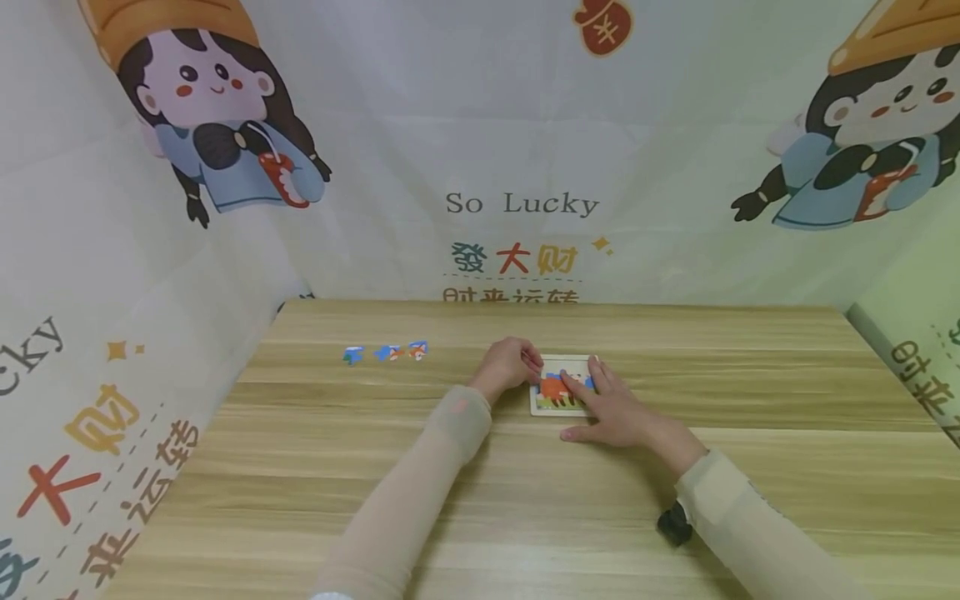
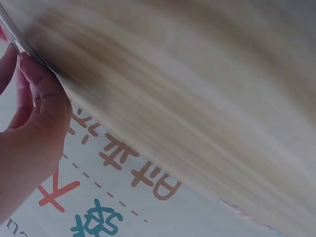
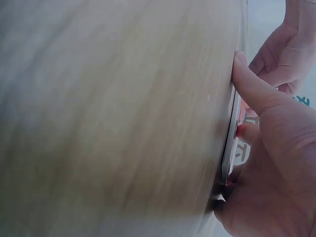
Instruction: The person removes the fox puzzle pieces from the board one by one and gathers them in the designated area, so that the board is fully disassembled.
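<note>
So, right hand (image 1: 621,414) spread across the puzzle (image 1: 554,389), left hand (image 1: 510,367) at its edge, grip unclear.

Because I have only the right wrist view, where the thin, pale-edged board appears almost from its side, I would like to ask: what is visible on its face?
Observer: In the head view, an orange shape appears above green on the pale-framed, rectangular puzzle board.
Operator: Thank you. Are there also loose pieces away from this board?
Observer: Yes. Small, flat, blue-patterned pieces lie on the brown, wood-grained table, to the left of the person's bare left hand.
</note>
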